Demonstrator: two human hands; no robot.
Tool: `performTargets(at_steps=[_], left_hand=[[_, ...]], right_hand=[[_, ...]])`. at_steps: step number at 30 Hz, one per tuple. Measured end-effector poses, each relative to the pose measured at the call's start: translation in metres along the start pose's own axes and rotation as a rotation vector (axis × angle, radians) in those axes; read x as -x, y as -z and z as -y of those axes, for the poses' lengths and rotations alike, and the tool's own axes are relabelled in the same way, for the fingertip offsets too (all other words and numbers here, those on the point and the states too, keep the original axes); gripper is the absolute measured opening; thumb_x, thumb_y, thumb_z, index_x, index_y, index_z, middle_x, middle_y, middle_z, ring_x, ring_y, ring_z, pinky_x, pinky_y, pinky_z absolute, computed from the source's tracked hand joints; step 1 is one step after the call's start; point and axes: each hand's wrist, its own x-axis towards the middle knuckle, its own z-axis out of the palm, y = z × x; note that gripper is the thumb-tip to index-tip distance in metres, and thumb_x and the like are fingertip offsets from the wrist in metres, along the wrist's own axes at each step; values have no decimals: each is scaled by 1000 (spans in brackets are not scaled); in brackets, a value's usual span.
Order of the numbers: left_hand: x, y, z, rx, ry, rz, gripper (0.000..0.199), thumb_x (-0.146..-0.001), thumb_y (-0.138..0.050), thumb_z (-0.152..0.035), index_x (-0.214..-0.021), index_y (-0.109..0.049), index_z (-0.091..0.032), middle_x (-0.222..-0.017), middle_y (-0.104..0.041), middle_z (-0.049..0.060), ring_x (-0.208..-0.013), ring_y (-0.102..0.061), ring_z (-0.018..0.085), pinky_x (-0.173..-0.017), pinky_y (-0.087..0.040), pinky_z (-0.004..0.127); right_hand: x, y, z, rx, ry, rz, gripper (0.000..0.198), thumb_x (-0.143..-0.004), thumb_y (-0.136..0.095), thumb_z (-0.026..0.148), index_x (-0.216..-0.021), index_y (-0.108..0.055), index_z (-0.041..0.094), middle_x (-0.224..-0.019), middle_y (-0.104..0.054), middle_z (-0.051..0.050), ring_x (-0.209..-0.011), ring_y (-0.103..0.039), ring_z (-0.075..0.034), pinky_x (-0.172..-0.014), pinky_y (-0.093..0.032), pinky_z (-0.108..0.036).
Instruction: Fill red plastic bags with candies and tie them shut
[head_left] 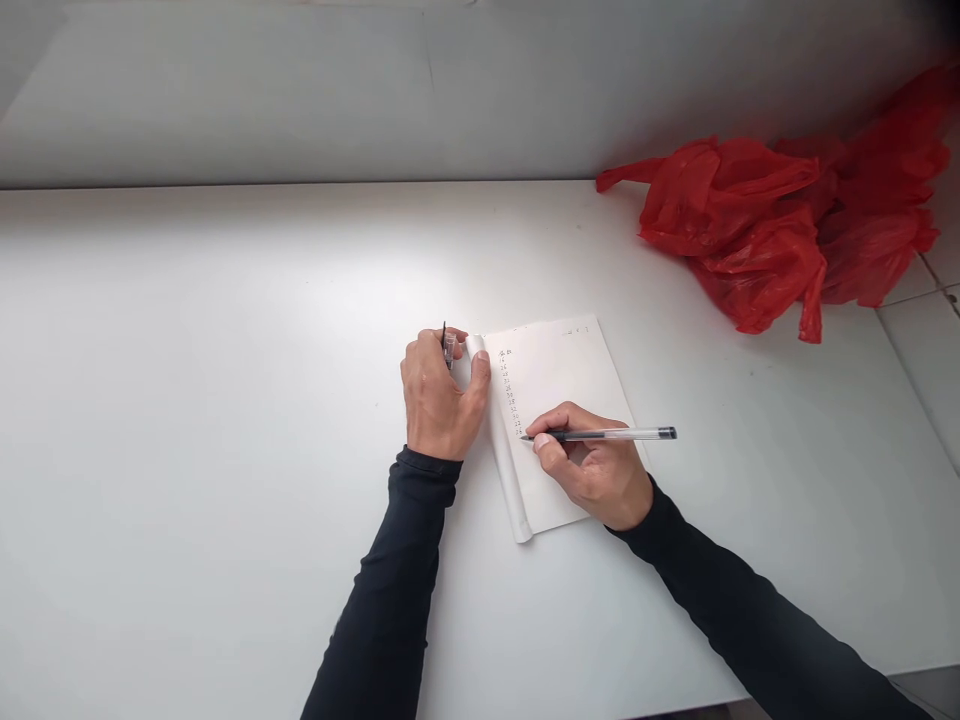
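Observation:
A notepad (566,385) lies open on the white table, its left edge curled into a roll (506,470). Down the left of the page runs a column of small handwritten numbers, with a few faint marks at the top right. My right hand (600,470) grips a clear-barrelled black pen (622,434), its tip at the lowest number. My left hand (439,395) rests at the notepad's upper left, thumb on the curled edge. Between its fingers is a clear pen cap (449,347) with a dark clip; the fingertips are partly hidden.
Crumpled red plastic bags (750,225) lie at the table's back right. A pale wall (300,100) rises along the back edge. White tiles (926,330) border the right side. The white table surface (187,400) extends to the left of my hands.

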Motion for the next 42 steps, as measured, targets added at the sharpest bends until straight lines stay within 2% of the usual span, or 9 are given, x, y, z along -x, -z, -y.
performTargets(at_steps=[15, 26, 42], left_hand=[[1, -1, 0, 4, 1, 1, 22, -89, -61, -23, -91, -39, -25, -102, -65, 6, -97, -59, 24, -88, -44, 44], [1, -1, 1, 6, 2, -1, 20, -89, -62, -23, -93, -42, -24, -102, -65, 6, -97, -59, 24, -88, -44, 45], [1, -1, 0, -1, -9, -2, 23, -87, -62, -21, -92, -40, -25, -100, -64, 6, -95, -57, 24, -87, -44, 45]], right_hand=[[1, 1, 2, 28, -1, -4, 8, -88, -62, 20, -87, -69, 21, -71, -63, 4, -56, -54, -10, -53, -46, -24], [1, 0, 1, 41, -26, -7, 9, -88, -61, 21, -87, -70, 22, -74, -66, 3, -62, -59, -12, -57, -48, -25], [1, 2, 4, 20, -37, -2, 8, -87, -62, 20, -88, -70, 22, -72, -65, 3, -60, -58, -12, -56, -48, -25]])
